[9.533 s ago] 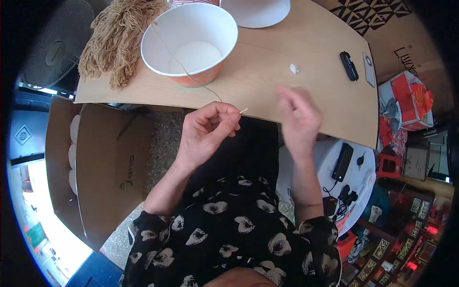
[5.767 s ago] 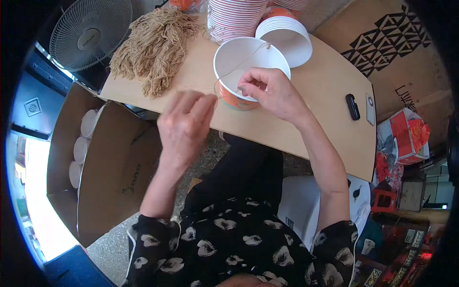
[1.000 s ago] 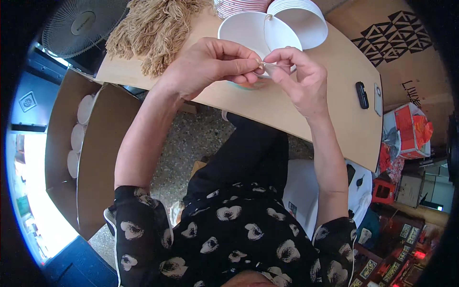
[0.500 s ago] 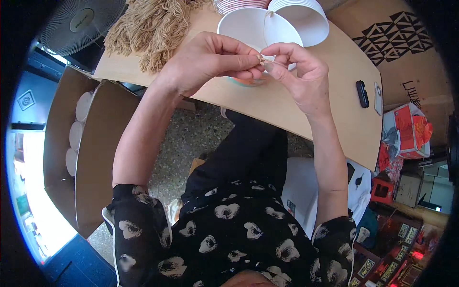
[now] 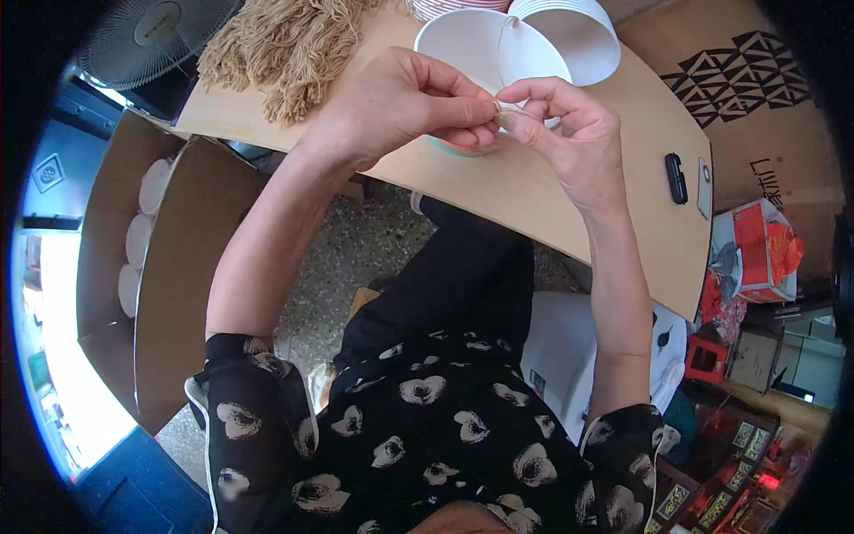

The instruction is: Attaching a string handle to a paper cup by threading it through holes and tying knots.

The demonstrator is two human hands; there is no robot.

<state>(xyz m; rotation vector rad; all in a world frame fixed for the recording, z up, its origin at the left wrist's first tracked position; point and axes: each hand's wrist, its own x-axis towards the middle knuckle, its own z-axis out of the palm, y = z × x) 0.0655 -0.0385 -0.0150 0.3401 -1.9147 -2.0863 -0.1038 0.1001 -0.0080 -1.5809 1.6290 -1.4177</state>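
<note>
A white bucket [image 5: 449, 43] with its open mouth toward me sits on the table, behind my hands. Thin tan cord [image 5: 500, 69] runs from its upper rim down across the opening toward my fingers. My left hand [image 5: 387, 109] is closed in a pinch on the cord in front of the bucket. Fingertip to fingertip with it, my right hand [image 5: 576, 133] also pinches the cord between thumb and forefinger. The fingers partly hide the cord's end and the bucket's lower part.
Bundles of tan yarn [image 5: 277, 53] lie on the table [image 5: 636, 214] at the far left. Nested white buckets [image 5: 583, 49] rest behind the nearer one. A black case [image 5: 676, 178] lies at the right. Left of the table stands a cardboard box [image 5: 182, 267] holding white round items.
Both hands stay together on the cord and shift only slightly, with small finger movements. The whole view has moved a little; the bucket keeps its place on the table.
</note>
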